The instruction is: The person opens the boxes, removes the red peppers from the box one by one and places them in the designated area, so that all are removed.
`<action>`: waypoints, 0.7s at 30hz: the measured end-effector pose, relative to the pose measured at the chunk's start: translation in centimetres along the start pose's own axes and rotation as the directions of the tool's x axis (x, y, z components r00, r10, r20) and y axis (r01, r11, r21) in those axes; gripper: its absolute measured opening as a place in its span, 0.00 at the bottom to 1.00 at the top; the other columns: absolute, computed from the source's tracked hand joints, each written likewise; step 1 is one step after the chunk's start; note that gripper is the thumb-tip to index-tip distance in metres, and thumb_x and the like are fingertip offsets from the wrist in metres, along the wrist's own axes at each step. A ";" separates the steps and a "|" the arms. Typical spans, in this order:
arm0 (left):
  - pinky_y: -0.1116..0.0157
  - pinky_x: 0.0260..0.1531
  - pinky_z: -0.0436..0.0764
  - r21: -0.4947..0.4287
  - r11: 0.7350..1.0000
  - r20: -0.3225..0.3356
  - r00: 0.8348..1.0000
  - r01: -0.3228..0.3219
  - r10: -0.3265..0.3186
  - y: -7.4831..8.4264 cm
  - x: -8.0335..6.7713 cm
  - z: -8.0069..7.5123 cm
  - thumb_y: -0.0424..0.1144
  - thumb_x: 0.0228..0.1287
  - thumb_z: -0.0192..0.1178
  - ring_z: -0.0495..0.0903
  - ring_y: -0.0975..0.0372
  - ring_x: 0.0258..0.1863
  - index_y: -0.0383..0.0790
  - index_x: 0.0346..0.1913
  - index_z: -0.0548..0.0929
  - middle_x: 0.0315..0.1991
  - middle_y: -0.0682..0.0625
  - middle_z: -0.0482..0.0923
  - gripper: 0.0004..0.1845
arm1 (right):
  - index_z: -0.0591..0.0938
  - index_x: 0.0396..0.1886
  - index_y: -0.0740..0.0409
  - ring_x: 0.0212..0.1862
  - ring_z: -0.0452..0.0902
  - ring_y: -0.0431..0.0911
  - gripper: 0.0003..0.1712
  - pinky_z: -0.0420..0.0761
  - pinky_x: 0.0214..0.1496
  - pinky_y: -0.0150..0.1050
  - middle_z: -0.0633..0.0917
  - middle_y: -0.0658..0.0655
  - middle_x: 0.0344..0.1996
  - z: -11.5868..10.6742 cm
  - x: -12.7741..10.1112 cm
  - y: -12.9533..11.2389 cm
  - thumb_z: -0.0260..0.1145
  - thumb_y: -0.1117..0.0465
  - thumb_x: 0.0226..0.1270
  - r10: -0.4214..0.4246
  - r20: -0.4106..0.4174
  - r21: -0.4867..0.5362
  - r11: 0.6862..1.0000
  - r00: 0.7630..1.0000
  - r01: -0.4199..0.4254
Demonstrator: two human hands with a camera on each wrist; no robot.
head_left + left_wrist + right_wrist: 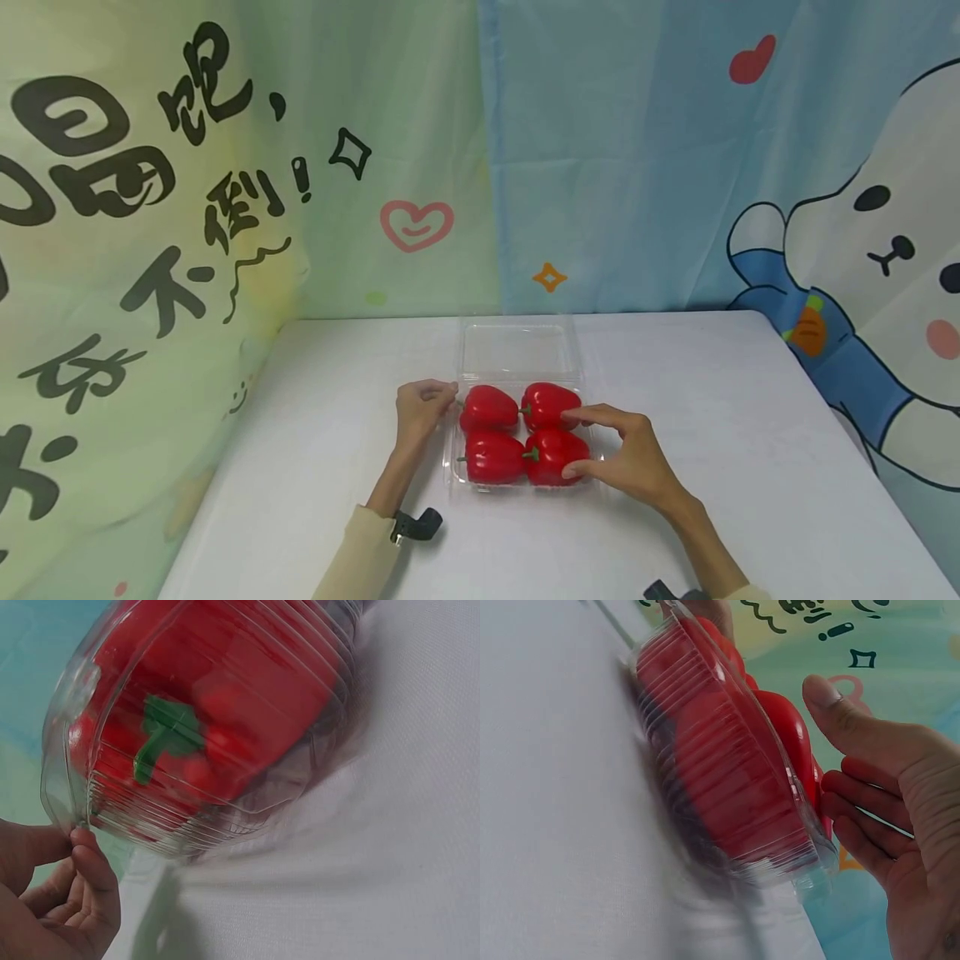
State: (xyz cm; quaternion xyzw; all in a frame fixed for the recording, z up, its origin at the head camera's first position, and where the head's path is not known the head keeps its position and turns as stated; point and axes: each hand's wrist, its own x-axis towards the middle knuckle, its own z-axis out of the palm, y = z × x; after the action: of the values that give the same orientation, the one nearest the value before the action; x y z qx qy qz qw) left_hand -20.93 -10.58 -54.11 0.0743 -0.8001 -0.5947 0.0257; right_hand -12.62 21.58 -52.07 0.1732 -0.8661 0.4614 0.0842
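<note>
A clear plastic clamshell box (447, 467) holds several red bell peppers with green stems, set in two rows. My left hand (423, 410) pinches the box's left rim between thumb and fingertips, plainly seen in the left wrist view. On the other side, my right hand (636, 450) reaches over the right edge with thumb and fingers spread. Its thumb is by the front right bell pepper (557, 460), its fingers by the back right bell pepper (550, 403). The right wrist view shows no firm grip; whether the fingertips touch is hard to tell.
The transparent lid (516, 348) lies folded back behind the box. White cloth covers the table (697, 383). A printed curtain (637, 167) hangs along the back and left side. Dark wrist straps with cameras (417, 525) sit on both wrists.
</note>
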 end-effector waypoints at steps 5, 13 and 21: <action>0.72 0.32 0.85 -0.006 1.000 0.000 1.000 -0.013 0.013 -0.2 0.0 0.1 0.39 0.73 0.71 0.89 0.62 0.30 0.30 0.41 0.91 0.36 0.37 0.93 0.12 | 0.90 0.62 0.50 0.55 0.90 0.44 0.41 0.91 0.58 0.59 0.94 0.48 0.54 0.2 -0.2 -0.3 0.94 0.56 0.44 -0.044 0.002 -0.044 0.998 0.999 0.044; 0.71 0.29 0.83 -0.011 1.000 0.006 1.000 -0.005 0.005 -0.1 0.0 -0.1 0.38 0.72 0.71 0.88 0.62 0.29 0.30 0.41 0.91 0.35 0.38 0.93 0.11 | 0.90 0.61 0.50 0.56 0.90 0.46 0.42 0.91 0.55 0.57 0.93 0.47 0.54 0.3 -0.4 0.0 0.95 0.54 0.40 -0.092 0.015 -0.096 0.991 0.996 0.093; 0.71 0.29 0.82 -0.020 1.000 0.011 1.000 0.011 -0.011 -0.1 0.1 -0.1 0.39 0.73 0.71 0.87 0.63 0.28 0.31 0.41 0.91 0.33 0.39 0.92 0.11 | 0.88 0.64 0.49 0.57 0.88 0.46 0.44 0.92 0.55 0.50 0.91 0.47 0.56 0.0 -0.4 -0.5 0.94 0.51 0.42 -0.070 0.081 -0.164 0.983 0.994 0.082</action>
State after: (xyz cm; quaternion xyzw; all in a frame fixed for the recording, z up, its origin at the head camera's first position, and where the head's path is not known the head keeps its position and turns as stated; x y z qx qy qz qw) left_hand -21.04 -10.76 -54.14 0.0750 -0.7938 -0.6032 0.0188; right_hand -12.04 21.40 -51.85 0.2158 -0.8970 0.3767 0.0833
